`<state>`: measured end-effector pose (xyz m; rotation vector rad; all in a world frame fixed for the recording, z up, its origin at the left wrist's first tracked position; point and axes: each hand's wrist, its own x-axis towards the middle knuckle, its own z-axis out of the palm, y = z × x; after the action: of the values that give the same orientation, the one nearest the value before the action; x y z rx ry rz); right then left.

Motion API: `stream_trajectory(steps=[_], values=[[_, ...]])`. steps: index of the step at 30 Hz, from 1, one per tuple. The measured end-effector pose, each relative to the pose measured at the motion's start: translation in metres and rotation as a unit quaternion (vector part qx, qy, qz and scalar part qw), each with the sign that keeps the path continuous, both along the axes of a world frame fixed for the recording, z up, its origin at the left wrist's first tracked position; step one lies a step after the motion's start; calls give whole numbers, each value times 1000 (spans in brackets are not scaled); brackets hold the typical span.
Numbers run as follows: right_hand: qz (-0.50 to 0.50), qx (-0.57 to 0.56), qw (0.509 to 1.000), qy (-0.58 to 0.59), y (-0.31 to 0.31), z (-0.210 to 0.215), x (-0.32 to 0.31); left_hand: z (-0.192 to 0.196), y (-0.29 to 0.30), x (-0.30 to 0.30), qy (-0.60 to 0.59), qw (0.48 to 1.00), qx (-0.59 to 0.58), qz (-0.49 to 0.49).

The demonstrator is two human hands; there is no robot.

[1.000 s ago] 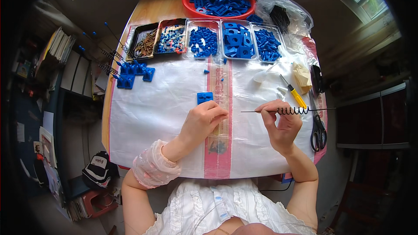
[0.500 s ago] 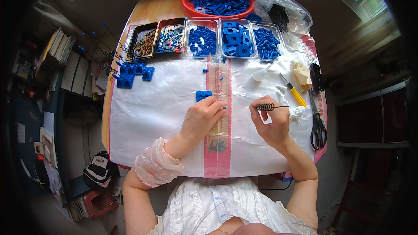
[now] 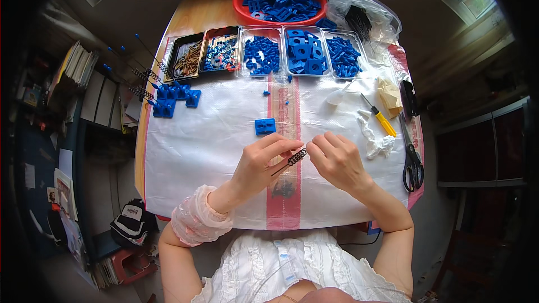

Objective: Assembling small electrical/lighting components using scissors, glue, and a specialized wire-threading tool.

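Observation:
A thin dark rod with a black coil spring [image 3: 297,157] slants between my two hands, just above the sheet. My left hand [image 3: 259,160] is closed, thumb and fingers pinching around the spring. My right hand [image 3: 338,163] is closed too, its fingertips at the rod's upper right end. Whatever sits at that end is hidden by the fingers. Just beyond my left hand lies a blue square plastic base [image 3: 265,127] with slots. Two small blue plastic caps, a larger one [image 3: 266,93] and a tiny one [image 3: 287,102], lie farther off.
Along the back stand a tray of brass screws [image 3: 188,59], a tray of nuts [image 3: 222,53] and clear boxes of blue parts [image 3: 261,55]. A red basin [image 3: 238,8] is behind them. Spring assemblies on blue bases [image 3: 174,92] stand left; a screwdriver [image 3: 384,123] and scissors [image 3: 414,171] lie right.
My right hand has moved left to meet my left hand, bringing the spring rod, which is now tilted differently. My left hand has come slightly nearer, uncovering more of the blue base.

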<state>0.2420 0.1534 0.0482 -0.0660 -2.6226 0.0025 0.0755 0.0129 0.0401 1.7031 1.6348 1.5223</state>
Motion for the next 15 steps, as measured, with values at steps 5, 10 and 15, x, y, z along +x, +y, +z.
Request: stream_trajectory(steps=[5,10,15], values=[[-6,25,1000,-6,0,3,-2,2,-3,0,22,999,26,9],[-21,-69,991,116,-9,14,-1,14,-1,-22,-108,987,69,97],[-15,-196,980,34,-7,-2,-4,16,-10,-52,-271,942,106,167]])
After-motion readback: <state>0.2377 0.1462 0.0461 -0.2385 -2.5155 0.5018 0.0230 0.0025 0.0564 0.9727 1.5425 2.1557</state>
